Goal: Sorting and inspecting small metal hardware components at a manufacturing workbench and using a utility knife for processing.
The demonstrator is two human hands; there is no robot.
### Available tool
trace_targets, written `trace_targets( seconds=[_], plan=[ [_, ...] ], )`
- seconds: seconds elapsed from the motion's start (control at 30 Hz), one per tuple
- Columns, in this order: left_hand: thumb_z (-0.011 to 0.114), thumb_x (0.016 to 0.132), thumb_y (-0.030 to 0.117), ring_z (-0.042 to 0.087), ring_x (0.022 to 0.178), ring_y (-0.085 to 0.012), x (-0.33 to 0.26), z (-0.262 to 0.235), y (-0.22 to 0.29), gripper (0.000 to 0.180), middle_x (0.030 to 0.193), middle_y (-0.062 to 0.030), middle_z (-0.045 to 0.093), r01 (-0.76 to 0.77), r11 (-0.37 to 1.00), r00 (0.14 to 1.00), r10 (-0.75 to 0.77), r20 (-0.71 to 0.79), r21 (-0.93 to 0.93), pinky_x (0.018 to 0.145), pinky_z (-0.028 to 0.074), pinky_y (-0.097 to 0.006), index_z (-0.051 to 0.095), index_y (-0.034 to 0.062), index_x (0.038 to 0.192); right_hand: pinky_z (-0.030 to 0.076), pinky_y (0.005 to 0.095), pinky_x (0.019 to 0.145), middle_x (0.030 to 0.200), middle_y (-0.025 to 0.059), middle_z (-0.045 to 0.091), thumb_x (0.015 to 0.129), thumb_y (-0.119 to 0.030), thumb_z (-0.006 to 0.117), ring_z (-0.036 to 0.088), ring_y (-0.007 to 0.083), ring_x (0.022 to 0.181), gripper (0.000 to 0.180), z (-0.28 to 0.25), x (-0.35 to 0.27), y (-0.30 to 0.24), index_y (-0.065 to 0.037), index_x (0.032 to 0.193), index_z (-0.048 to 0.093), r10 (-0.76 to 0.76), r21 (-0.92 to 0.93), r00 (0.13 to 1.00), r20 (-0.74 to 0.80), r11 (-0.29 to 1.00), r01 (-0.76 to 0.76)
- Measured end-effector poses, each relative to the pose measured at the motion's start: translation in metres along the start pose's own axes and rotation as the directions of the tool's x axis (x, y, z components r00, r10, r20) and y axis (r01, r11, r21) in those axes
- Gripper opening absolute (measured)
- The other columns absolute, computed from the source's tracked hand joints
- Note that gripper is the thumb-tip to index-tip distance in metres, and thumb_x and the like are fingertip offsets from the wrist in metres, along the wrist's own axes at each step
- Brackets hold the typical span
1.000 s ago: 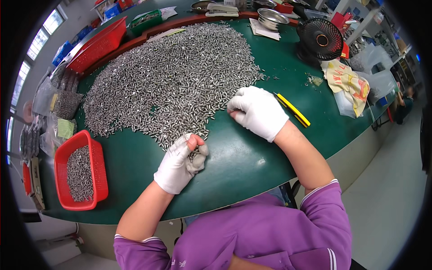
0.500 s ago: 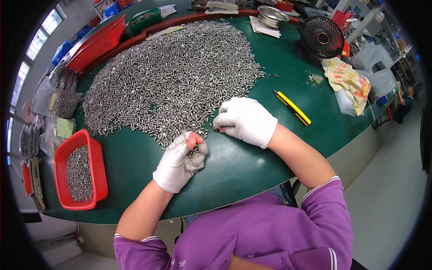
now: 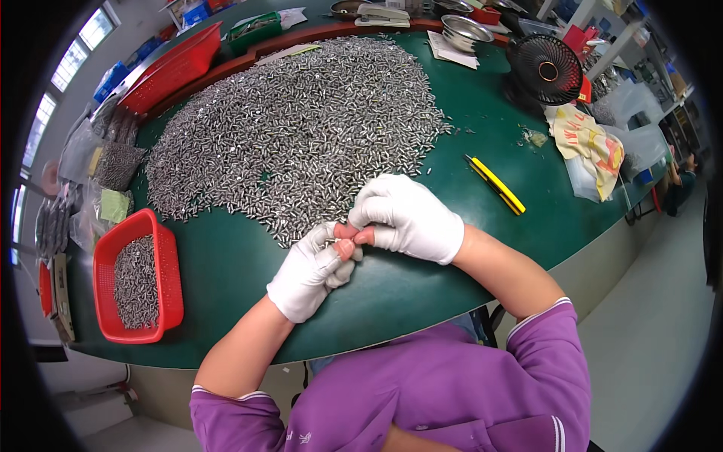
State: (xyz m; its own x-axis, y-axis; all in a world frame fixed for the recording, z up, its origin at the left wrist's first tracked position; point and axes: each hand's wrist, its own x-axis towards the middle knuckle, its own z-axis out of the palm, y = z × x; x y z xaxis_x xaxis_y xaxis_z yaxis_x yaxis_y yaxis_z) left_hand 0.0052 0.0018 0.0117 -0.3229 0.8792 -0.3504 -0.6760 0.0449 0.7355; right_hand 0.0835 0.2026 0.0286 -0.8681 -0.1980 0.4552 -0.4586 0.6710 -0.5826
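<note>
Green desk (image 3: 429, 301) fills most of the view. Next down, big pile of small metal pins (image 3: 294, 135), wider left to right, spread past the hands toward the far side and the person's left. Red perforated basket (image 3: 172, 275) at the left, part-filled with similar pins. Black fan (image 3: 544, 69) far right.

Both gloved hands at the pile's near edge, brought together in front of the person. Right hand (image 3: 410, 220) overlaps the edge in view; left hand (image 3: 307, 273) sits just below it. Neither clearly nearer. Pins lie at all angles, no shared long axis. Both hands closed up: right thumb and finger pinched, touching the left's bare fingertips; left's other fingers curled in. Can't tell what, if anything, is gripped; fingers hide it. Yellow cutter (image 3: 495, 185) lies right of the right hand, slanted, apart.

Writing: large red lettering on the yellowish cloth (image 3: 587, 147) at the right; small pale mark low on the purple shirt (image 3: 452, 377), too small to make out.
</note>
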Motion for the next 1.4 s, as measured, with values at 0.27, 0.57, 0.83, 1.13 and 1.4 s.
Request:
trace_targets(
  seconds=[0.27, 0.57, 0.83, 1.13, 1.4],
  plan=[
    [0.065, 0.093, 0.029, 0.041, 0.058, -0.0063, 0.003, -0.011, -0.008, 0.021, 0.083, -0.0003, 0.060, -0.035, 0.998, 0.997, 0.038, 0.063, -0.047, 0.051, 0.029, -0.020, 0.061, 0.0102, 0.101, 0.049, 0.0388, 0.078, 0.087, 0.0059, 0.064, 0.081, -0.019, 0.069, 0.060, 0.0281, 0.086, 0.012, -0.003, 0.000, 0.006, -0.013, 0.092, 0.070, 0.095, -0.061, 0.989, -0.113, 0.993, -0.102],
    [0.059, 0.096, 0.038, 0.041, 0.060, -0.0082, 0.002, -0.008, -0.004, 0.030, 0.088, -0.0013, 0.058, -0.038, 0.998, 0.999, 0.038, -0.002, -0.044, 0.052, 0.030, -0.021, 0.061, 0.0096, 0.106, 0.051, 0.0392, 0.073, 0.083, 0.0051, 0.063, 0.079, -0.019, 0.069, 0.061, 0.0264, 0.083, 0.010, -0.002, -0.003, 0.022, -0.014, 0.088, 0.071, 0.201, -0.344, 0.964, -0.172, 0.905, -0.250],
    [0.061, 0.095, 0.034, 0.041, 0.061, -0.0083, 0.000, -0.004, -0.001, 0.026, 0.090, -0.0020, 0.059, -0.064, 0.994, 0.998, 0.065, 0.012, -0.085, 0.054, 0.031, -0.021, 0.060, 0.0113, 0.107, 0.050, 0.0395, 0.074, 0.083, 0.0059, 0.062, 0.078, -0.023, 0.070, 0.061, 0.0272, 0.083, 0.011, 0.010, -0.001, 0.016, -0.013, 0.083, 0.071, 0.304, -0.423, 0.950, -0.073, 0.853, -0.306],
    [0.064, 0.094, 0.028, 0.040, 0.059, -0.0071, 0.003, -0.009, -0.005, 0.017, 0.085, 0.0004, 0.061, -0.054, 0.991, 0.996, 0.062, 0.060, -0.125, 0.052, 0.030, -0.020, 0.061, 0.0119, 0.096, 0.050, 0.0390, 0.075, 0.083, 0.0076, 0.062, 0.080, -0.021, 0.071, 0.061, 0.0274, 0.082, 0.012, -0.005, -0.001, 0.009, -0.011, 0.084, 0.067, 0.287, -0.141, 0.930, -0.230, 0.936, -0.324],
    [0.065, 0.093, 0.024, 0.040, 0.058, -0.0057, 0.003, -0.010, -0.006, 0.013, 0.083, 0.0001, 0.062, -0.032, 0.987, 0.999, 0.037, 0.032, -0.157, 0.051, 0.029, -0.019, 0.063, 0.0123, 0.098, 0.049, 0.0373, 0.069, 0.082, 0.0042, 0.063, 0.072, -0.027, 0.078, 0.060, 0.0264, 0.078, 0.021, 0.005, 0.004, -0.011, -0.013, 0.082, 0.067, 0.052, -0.152, 0.991, -0.124, 0.986, -0.070]
  ],
)
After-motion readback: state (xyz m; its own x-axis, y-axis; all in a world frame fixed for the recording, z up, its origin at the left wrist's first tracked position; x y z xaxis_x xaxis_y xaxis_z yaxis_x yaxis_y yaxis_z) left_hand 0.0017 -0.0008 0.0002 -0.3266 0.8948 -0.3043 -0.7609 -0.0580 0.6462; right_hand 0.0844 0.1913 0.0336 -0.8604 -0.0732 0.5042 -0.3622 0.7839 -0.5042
